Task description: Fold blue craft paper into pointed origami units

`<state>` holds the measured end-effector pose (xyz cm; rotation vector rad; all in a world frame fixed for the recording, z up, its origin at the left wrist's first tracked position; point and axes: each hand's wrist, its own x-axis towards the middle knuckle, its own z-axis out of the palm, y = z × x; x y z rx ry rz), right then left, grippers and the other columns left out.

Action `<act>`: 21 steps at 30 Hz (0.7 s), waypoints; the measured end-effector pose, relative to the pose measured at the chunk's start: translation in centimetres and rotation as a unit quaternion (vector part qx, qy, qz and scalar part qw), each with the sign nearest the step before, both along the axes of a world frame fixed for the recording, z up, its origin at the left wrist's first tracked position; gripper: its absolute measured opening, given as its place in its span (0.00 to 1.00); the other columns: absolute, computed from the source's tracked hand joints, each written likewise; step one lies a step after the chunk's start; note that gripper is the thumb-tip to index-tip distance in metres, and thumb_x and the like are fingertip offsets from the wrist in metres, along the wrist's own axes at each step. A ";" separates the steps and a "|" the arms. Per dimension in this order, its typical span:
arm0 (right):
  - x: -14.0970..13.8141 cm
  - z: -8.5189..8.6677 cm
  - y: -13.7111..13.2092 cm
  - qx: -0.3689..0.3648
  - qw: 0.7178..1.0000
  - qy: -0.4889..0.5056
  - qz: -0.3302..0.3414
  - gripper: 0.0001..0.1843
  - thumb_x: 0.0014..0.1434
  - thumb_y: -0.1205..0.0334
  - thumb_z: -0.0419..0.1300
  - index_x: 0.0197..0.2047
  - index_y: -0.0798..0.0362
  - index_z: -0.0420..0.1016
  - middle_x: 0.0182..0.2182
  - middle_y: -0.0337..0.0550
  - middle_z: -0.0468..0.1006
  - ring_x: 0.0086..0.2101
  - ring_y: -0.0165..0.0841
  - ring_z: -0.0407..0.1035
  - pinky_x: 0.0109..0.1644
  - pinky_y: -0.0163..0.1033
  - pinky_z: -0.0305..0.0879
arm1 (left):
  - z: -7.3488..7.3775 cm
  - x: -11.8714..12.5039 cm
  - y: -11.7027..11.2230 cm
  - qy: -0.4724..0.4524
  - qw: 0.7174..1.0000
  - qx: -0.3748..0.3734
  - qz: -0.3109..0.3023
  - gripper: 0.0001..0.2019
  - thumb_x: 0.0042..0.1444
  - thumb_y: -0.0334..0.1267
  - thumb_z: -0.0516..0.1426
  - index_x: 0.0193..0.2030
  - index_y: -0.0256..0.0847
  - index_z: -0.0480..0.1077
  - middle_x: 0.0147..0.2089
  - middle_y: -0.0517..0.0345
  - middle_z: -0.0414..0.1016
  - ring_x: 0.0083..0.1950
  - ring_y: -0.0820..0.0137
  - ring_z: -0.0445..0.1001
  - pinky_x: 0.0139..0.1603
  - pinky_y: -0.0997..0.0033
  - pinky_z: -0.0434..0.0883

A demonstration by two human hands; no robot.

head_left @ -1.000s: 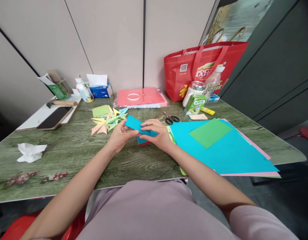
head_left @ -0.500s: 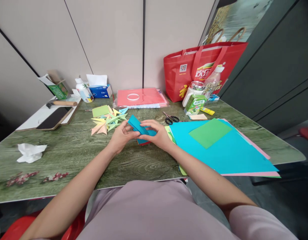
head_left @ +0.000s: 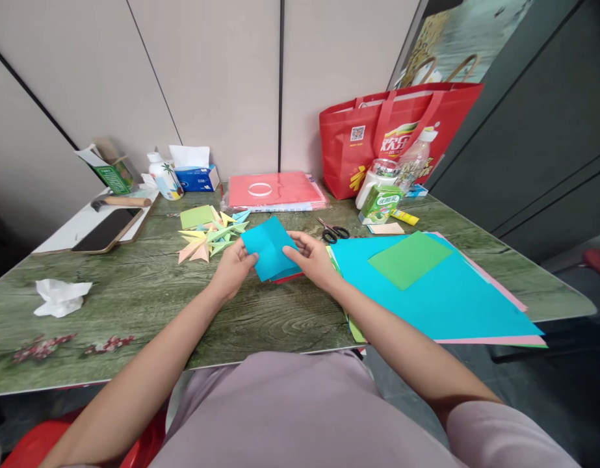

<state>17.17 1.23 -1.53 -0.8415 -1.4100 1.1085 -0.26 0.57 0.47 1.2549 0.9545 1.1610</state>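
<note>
A blue square of paper is held up between both hands, its face toward me and a faint crease across it. My left hand pinches its left edge between thumb and fingers. At the right edge my right hand grips it, thumb on the front and fingers behind. Below it on the table, partly hidden, lie more paper pieces with a red edge showing. Just beyond my left hand is a pile of folded paper pieces in green, yellow, peach and blue.
Large blue sheets with a green square on top lie at right. Scissors, a glue stick, a green carton and a red bag stand behind. A phone, hammer and crumpled tissue are left.
The blue paper, folded over and narrow before, is now opened out flat toward me. My right hand has shifted slightly to the right, its thumb now on the paper's front.
</note>
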 end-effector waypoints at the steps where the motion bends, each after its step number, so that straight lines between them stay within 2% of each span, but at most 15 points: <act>1: 0.0 0.0 0.0 -0.011 1.000 0.012 0.003 0.23 0.46 0.51 0.63 0.45 0.51 0.70 0.42 0.44 0.76 0.44 0.37 0.70 0.48 0.44 0.67 | 0.0 0.0 0.0 -0.004 1.000 0.002 0.001 0.18 0.43 0.37 0.61 0.42 0.37 0.66 0.38 0.53 0.76 0.34 0.68 0.74 0.30 0.72 0.70; 6: 0.3 0.3 0.2 -0.086 0.991 0.102 0.018 0.24 0.42 0.50 0.66 0.42 0.51 0.71 0.37 0.42 0.79 0.37 0.37 0.73 0.43 0.45 0.69 | 0.5 0.1 -0.2 -0.032 0.999 0.000 -0.010 0.19 0.41 0.38 0.63 0.41 0.37 0.66 0.33 0.57 0.76 0.29 0.71 0.73 0.29 0.72 0.70; 10: 0.4 0.5 0.3 -0.145 0.979 0.142 0.038 0.26 0.38 0.50 0.68 0.41 0.51 0.71 0.32 0.41 0.80 0.33 0.36 0.74 0.39 0.44 0.70 | 0.8 0.1 -0.3 -0.046 0.999 -0.013 -0.019 0.21 0.41 0.39 0.64 0.43 0.38 0.65 0.37 0.55 0.76 0.33 0.69 0.74 0.31 0.71 0.71; 13: 0.4 0.6 0.3 -0.153 0.977 0.144 0.033 0.25 0.37 0.50 0.68 0.39 0.52 0.72 0.31 0.40 0.80 0.31 0.35 0.74 0.36 0.42 0.70 | 0.8 0.1 -0.4 -0.033 0.999 -0.004 -0.023 0.23 0.42 0.41 0.63 0.46 0.38 0.64 0.40 0.52 0.75 0.35 0.67 0.74 0.31 0.71 0.71; 18: 0.5 0.4 0.5 -0.145 0.978 0.153 -0.004 0.22 0.37 0.51 0.68 0.35 0.52 0.73 0.28 0.38 0.80 0.27 0.33 0.72 0.33 0.39 0.69 | 0.9 -0.1 -0.3 -0.019 0.997 0.077 0.007 0.30 0.48 0.42 0.60 0.58 0.48 0.56 0.50 0.51 0.71 0.42 0.66 0.73 0.36 0.70 0.71; 21: 0.7 0.3 0.7 -0.146 0.976 0.160 -0.024 0.22 0.37 0.52 0.68 0.36 0.52 0.73 0.29 0.39 0.80 0.27 0.33 0.72 0.34 0.40 0.68 | 0.8 -0.6 0.0 0.017 0.990 0.141 0.003 0.23 0.50 0.38 0.56 0.55 0.48 0.62 0.56 0.52 0.65 0.49 0.63 0.70 0.42 0.67 0.71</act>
